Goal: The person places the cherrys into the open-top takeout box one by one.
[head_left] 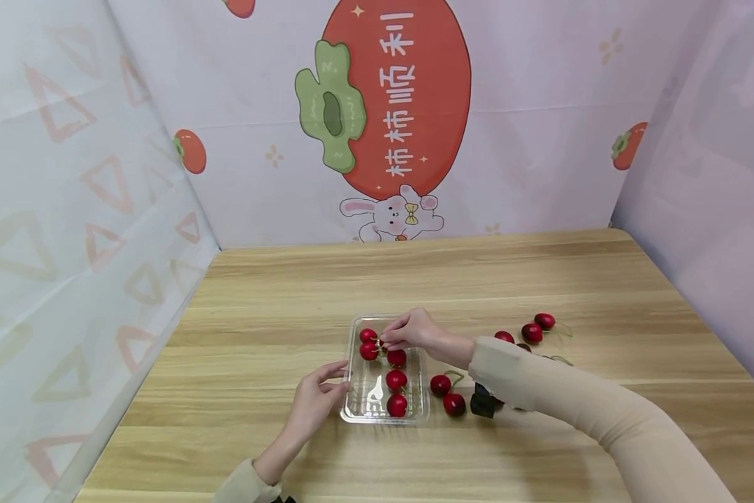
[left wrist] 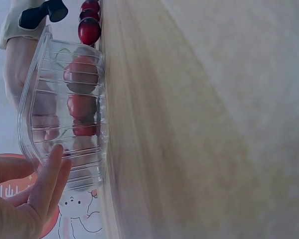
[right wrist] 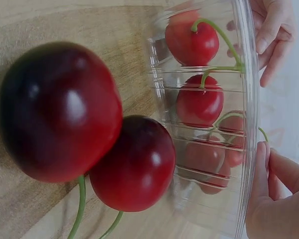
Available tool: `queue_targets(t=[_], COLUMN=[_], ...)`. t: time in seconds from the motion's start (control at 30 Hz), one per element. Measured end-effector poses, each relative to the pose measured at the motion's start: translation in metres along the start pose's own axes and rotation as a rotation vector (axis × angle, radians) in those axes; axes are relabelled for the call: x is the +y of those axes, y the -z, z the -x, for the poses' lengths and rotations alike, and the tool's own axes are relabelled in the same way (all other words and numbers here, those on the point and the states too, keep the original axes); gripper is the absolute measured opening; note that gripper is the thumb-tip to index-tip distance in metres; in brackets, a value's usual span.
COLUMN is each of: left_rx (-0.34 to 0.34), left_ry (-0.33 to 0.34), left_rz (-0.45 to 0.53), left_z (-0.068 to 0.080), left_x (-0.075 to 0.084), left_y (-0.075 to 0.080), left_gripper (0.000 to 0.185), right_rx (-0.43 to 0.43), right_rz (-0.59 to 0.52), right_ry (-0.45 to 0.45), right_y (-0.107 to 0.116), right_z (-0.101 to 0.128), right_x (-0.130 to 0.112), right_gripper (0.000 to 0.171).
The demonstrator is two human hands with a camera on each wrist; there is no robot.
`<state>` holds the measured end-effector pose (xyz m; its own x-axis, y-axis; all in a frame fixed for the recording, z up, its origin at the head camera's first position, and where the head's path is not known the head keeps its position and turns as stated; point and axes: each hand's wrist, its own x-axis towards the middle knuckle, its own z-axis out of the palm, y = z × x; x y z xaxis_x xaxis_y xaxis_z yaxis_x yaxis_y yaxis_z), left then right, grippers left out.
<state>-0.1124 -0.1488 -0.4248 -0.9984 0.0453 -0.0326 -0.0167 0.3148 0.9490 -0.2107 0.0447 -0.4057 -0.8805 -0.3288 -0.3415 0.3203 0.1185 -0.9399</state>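
Observation:
A clear plastic box (head_left: 386, 420) sits on the table with several red cherries (head_left: 396, 381) inside. Over its far part, my right hand (head_left: 414, 330) pinches a cherry by thumb and fingertips; in the right wrist view the green stem (right wrist: 263, 133) pokes out above the fingers. That cherry's body is mostly hidden by the hand. At the box's left side is my left hand (head_left: 314, 402), its fairly straight fingers (left wrist: 49, 177) touching the clear side wall and the thumb close to the rim.
Two stemmed cherries (head_left: 454, 404) lie just right of the box. More cherries (head_left: 532, 333) are scattered farther right, some hidden under the right sleeve (head_left: 559, 398). A black strap piece (head_left: 482, 403) hangs at that wrist. Printed cloth (head_left: 540, 140) backs the wooden table (head_left: 257, 293).

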Motion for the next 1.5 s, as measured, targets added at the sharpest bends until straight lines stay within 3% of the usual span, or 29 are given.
queue_targets(t=[0.53,0.67,0.93,1.2,1.5], left_rx=[0.001,0.003,-0.003,-0.002,-0.003], left_ry=[0.004,0.007,0.008,0.006,0.009], left_rz=[0.005,-0.002,0.007,-0.005,-0.002], left_z=[-0.001,-0.001,0.0,-0.001,-0.001], left_x=[-0.003,-0.001,-0.001,-0.002,-0.001], left_y=[0.0,0.001,0.001,0.001,0.001], left_gripper=[0.038,0.038,0.038,0.037,0.037], right_rx=[-0.035,-0.047,-0.071,-0.158,-0.142], right_rz=[0.099,0.172,0.328,0.42,0.494], right_ry=[0.034,0.046,0.153,0.284,0.38], right_y=[0.001,0.005,0.015,0.028,0.045], right_z=[0.002,0.001,0.008,0.018,0.027], right_x=[-0.003,-0.004,-0.008,-0.014,-0.02], right_gripper=[0.017,0.018,0.02,0.022,0.023])
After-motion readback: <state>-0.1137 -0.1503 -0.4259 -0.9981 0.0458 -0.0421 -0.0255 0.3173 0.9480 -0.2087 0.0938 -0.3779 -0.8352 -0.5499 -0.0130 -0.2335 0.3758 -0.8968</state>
